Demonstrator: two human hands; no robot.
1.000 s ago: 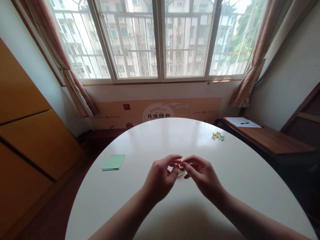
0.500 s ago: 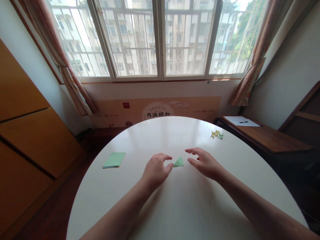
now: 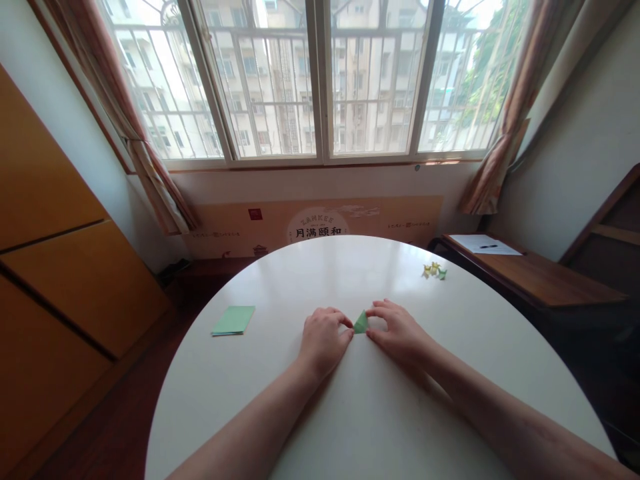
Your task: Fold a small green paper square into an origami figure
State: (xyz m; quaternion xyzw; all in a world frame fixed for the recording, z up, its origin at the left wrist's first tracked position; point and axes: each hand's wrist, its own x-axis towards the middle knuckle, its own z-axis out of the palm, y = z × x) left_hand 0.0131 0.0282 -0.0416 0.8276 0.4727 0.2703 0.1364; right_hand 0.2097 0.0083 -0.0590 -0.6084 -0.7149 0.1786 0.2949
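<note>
A small piece of green folded paper (image 3: pixel 361 323), roughly triangular, is on the white table between my hands. My left hand (image 3: pixel 326 339) pinches its left corner between thumb and index finger. On the other side, my right hand (image 3: pixel 396 330) has its thumb and index finger closed on the paper's right edge, with a gap between finger and thumb farther back. The fingertips cover the paper's outer edges.
A stack of green square paper (image 3: pixel 234 320) lies at the left of the round white table (image 3: pixel 230 413). Several small folded paper pieces (image 3: pixel 434 269), yellow and green, sit at the far right. Beyond the table, a brown wooden surface (image 3: pixel 545 270) bears a white sheet (image 3: pixel 483 245) and a dark pen.
Both hands have closed in from beside the green folded paper and now grip it at its two sides. Half a second ago the right hand was apart from it, fingers spread.
</note>
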